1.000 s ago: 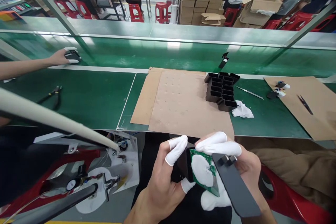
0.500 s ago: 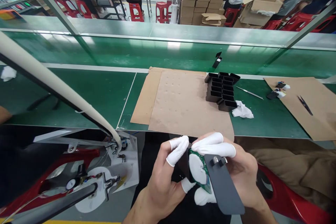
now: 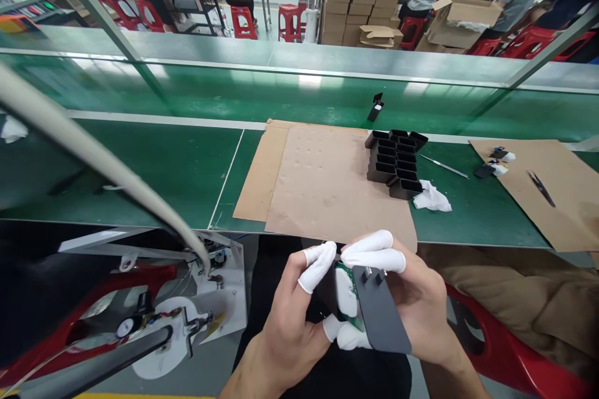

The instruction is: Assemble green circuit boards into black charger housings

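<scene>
My left hand (image 3: 287, 321), white finger cots on its fingertips, is closed around a dark plastic housing (image 3: 329, 290) whose open end faces right. In my right hand (image 3: 421, 299), also with finger cots, is a plug cover (image 3: 381, 312), a flat dark plate with two metal prongs. A green circuit board (image 3: 346, 293) with a white mass on it stands between plate and housing, its left end partly inside the housing. The fingertips of both hands almost meet above and below the board. All of this is held over my lap, before the table edge.
Cardboard (image 3: 327, 181) covers the middle of the green table, with several black housings (image 3: 395, 159) grouped on it. Right of them lie a white cloth (image 3: 431, 196), a metal tool (image 3: 444, 166) and tweezers (image 3: 541, 189). A pale pipe (image 3: 107, 156) slants across the left.
My right hand has moved left, bringing the cover and board closer to the housing; less of the board shows. On the green belt behind, a small black unit has shifted left.
</scene>
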Motion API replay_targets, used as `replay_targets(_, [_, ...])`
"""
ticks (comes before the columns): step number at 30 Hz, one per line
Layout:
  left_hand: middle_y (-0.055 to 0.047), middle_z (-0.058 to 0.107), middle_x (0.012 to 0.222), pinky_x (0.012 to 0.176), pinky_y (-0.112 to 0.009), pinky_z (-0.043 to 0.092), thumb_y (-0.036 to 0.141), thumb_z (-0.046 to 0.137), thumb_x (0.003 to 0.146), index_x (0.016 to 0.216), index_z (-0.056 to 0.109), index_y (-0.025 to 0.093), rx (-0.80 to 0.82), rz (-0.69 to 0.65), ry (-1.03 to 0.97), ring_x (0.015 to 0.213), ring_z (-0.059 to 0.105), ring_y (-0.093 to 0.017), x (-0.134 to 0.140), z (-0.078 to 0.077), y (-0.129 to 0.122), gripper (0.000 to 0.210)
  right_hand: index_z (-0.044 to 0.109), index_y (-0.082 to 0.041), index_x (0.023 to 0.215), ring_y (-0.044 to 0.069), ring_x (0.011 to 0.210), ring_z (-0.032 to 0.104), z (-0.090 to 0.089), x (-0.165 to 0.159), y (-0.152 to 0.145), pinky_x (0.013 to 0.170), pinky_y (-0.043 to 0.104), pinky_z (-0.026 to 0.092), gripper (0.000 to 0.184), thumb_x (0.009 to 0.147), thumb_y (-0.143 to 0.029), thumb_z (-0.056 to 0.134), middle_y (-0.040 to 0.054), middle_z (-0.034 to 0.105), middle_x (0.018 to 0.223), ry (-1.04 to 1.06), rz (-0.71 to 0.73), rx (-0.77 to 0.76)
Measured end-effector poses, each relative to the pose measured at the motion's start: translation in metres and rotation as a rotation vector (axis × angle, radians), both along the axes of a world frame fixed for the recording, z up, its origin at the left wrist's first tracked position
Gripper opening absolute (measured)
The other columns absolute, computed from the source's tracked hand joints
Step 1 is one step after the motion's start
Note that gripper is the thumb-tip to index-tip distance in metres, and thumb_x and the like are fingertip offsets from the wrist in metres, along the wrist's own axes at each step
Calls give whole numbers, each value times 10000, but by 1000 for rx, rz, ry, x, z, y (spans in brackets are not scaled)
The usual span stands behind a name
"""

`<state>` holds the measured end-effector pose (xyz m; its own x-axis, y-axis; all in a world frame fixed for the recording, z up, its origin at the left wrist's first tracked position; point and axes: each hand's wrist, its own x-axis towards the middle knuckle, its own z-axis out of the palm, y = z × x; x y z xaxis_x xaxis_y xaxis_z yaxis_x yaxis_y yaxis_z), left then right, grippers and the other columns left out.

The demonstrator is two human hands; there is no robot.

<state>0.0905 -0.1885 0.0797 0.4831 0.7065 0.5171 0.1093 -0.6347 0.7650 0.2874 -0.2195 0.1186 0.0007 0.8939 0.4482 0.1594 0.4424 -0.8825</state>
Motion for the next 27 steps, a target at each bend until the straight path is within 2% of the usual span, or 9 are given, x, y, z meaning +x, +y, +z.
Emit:
replay_targets(5, [-161, 588, 1365, 1032, -427, 626, 252, 736, 996, 1585, 480, 217, -61, 16, 16, 1274, 655, -306, -1, -1, -1, 643, 749, -271, 1223, 283, 1025, 698, -3, -1, -1, 836, 401, 616, 657, 645, -212, 1055, 87, 732, 1155, 2, 8, -73])
replay_targets(9, [-149, 591, 1330, 993, -421, 626, 242, 691, 1010, 1563, 504, 226, -109, 14, 14, 1202, 663, -286, -1, -2, -2, 584, 740, -288, 1266, 289, 1078, 695, -4, -1, -3, 895, 407, 612, 692, 653, -209, 1053, 90, 719, 1232, -31, 12, -108])
replay_targets(14, [-121, 593, 1265, 952, -390, 615, 279, 682, 1022, 1585, 493, 240, -167, -12, -14, 1109, 645, -246, 0, -8, -3, 595, 733, -310, 1248, 269, 1104, 690, 0, -4, 0, 916, 371, 589, 686, 649, -268, 1065, 54, 703, 1225, -45, 7, -179])
replay_targets(18, [-104, 594, 1236, 914, -385, 612, 391, 750, 993, 1590, 504, 264, -282, -30, -100, 1055, 633, -239, 3, -16, -6, 658, 734, -310, 1199, 251, 1054, 692, 3, -6, 2, 893, 362, 585, 640, 651, -303, 1063, 32, 694, 1171, -44, -3, -219])
replay_targets(20, [-104, 594, 1242, 900, -377, 613, 430, 773, 977, 1582, 514, 265, -340, -38, -134, 1059, 633, -242, 4, -18, -6, 678, 726, -300, 1212, 253, 1048, 690, 2, -6, 2, 897, 372, 591, 645, 657, -287, 1055, 40, 695, 1171, -36, -2, -222])
replay_targets(23, [-109, 599, 1259, 917, -386, 618, 400, 771, 981, 1590, 501, 260, -372, -33, -134, 1088, 638, -250, 4, -19, -6, 681, 725, -276, 1209, 256, 1026, 690, -2, -5, 1, 893, 390, 604, 584, 703, -250, 1015, 56, 705, 1153, -32, -27, -208])
replay_targets(27, [-116, 611, 1289, 986, -439, 624, 358, 829, 945, 1601, 494, 271, -375, -37, -110, 1135, 658, -271, 2, -21, -4, 742, 747, -261, 1151, 263, 963, 697, -5, -1, -2, 822, 400, 631, 503, 718, -277, 1003, 70, 710, 1098, 81, -109, -107])
